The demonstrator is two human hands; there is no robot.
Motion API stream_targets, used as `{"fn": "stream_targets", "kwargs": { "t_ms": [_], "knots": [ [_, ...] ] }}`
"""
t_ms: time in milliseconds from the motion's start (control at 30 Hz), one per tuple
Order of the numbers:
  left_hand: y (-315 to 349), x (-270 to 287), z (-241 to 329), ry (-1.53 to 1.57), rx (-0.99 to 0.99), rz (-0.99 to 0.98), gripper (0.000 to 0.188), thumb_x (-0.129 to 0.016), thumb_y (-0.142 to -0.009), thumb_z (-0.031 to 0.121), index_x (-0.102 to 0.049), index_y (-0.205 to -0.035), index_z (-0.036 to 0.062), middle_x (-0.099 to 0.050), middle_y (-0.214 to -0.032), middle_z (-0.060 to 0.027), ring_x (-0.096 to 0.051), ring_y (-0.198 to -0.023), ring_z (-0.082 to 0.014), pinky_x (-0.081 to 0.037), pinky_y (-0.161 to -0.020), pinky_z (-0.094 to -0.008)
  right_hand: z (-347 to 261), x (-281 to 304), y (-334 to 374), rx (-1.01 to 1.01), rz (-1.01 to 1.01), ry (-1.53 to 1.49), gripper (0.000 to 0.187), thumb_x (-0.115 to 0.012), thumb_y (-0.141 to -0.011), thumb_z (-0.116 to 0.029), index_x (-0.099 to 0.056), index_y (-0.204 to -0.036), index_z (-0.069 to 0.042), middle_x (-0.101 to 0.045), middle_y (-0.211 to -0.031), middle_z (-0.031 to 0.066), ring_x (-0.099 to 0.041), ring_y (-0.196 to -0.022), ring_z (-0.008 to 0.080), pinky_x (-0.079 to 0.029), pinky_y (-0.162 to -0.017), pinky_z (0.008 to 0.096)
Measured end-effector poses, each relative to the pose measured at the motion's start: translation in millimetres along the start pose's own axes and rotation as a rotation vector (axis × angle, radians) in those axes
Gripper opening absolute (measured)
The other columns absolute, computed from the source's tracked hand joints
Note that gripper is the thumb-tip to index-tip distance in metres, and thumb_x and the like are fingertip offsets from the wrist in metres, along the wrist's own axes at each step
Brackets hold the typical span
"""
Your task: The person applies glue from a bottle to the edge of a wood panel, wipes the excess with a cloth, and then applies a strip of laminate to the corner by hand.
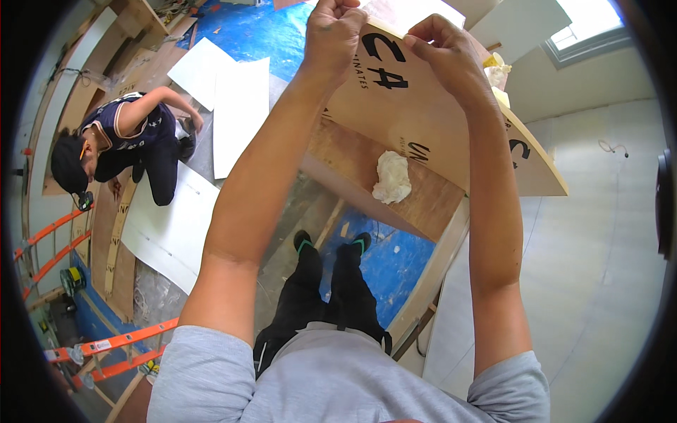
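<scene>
Both my arms reach forward to a tan laminate sheet (395, 106) with black lettering, which stands tilted over a brown wooden bench. My left hand (335, 35) is closed at the sheet's far left edge, its fingertips partly hidden at the top of the picture. On the same upper edge, further right, my right hand (448, 53) pinches with thumb and fingers. Below the sheet, a crumpled white cloth (391, 178) lies on the bench top (430, 204).
At left a person (134, 134) in a dark cap crouches beside white sheets (241, 116) on the floor. Orange ladder rails (120, 342) stand at lower left. Blue plastic sheeting (395, 261) covers floor near my feet. A pale wall (592, 247) with a window (589, 35) rises at right.
</scene>
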State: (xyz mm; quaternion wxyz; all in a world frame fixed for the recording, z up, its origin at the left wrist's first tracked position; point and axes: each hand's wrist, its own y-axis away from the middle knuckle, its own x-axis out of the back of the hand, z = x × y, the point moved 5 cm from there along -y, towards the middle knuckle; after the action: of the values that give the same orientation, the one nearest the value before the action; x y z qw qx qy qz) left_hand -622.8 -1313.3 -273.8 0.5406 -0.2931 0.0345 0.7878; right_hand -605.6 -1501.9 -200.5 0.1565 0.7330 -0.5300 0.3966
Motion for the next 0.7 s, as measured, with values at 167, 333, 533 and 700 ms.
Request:
{"fn": "stream_targets", "kwargs": {
  "t_ms": [167, 333, 533, 700],
  "knots": [
    [-6.1, 9.1, -10.0, 0.006, 0.004, -0.052, 0.01, -0.062, -0.098, 0.002, -0.059, -0.106, 0.0063, -0.058, -0.096, 0.001, -0.056, -0.085, -0.0074, -0.049, -0.077, -0.0226, -28.9, -2.2, 4.9, 0.317, 0.022, -0.099, 0.026, -0.075, -0.096, -0.02, -0.074, -0.12, -0.01, -0.073, -0.114, 0.0034, -0.069, -0.092, 0.0152, -0.054, -0.082, 0.0364],
    [-0.2, 29.8, -15.6, 0.184, 0.074, -0.129, 0.024, -0.067, -0.1, 0.007, -0.066, -0.124, 0.0048, -0.07, -0.109, -0.0058, -0.066, -0.098, -0.0127, -0.054, -0.088, -0.027, -37.5, -23.4, 2.5, 0.415, 0.184, 0.25, 0.021, -0.078, -0.094, -0.022, -0.08, -0.113, -0.014, -0.074, -0.109, 0.0009, -0.072, -0.094, 0.0221, -0.055, -0.082, 0.0361],
    [31.1, 36.6, -13.9, 0.079, -0.056, -0.091, 0.033, -0.067, -0.103, 0.01, -0.07, -0.136, 0.0088, -0.073, -0.122, -0.0089, -0.069, -0.107, -0.0149, -0.056, -0.095, -0.0306, -32.1, -26.4, 2.4, 0.391, 0.205, 0.217, 0.018, -0.074, -0.094, -0.022, -0.081, -0.109, -0.014, -0.074, -0.104, 0.0017, -0.071, -0.097, 0.0268, -0.054, -0.087, 0.0405],
    [43.2, 23.9, 3.3, -0.335, -0.268, 0.01, 0.036, -0.069, -0.102, 0.017, -0.069, -0.137, 0.0097, -0.074, -0.122, -0.0087, -0.069, -0.106, -0.0127, -0.056, -0.092, -0.0298, -35.8, -25.3, 2.6, 0.42, 0.177, 0.181, 0.018, -0.071, -0.096, -0.025, -0.081, -0.107, -0.014, -0.073, -0.104, 0.0026, -0.071, -0.099, 0.0281, -0.054, -0.089, 0.042]
  ]
}}
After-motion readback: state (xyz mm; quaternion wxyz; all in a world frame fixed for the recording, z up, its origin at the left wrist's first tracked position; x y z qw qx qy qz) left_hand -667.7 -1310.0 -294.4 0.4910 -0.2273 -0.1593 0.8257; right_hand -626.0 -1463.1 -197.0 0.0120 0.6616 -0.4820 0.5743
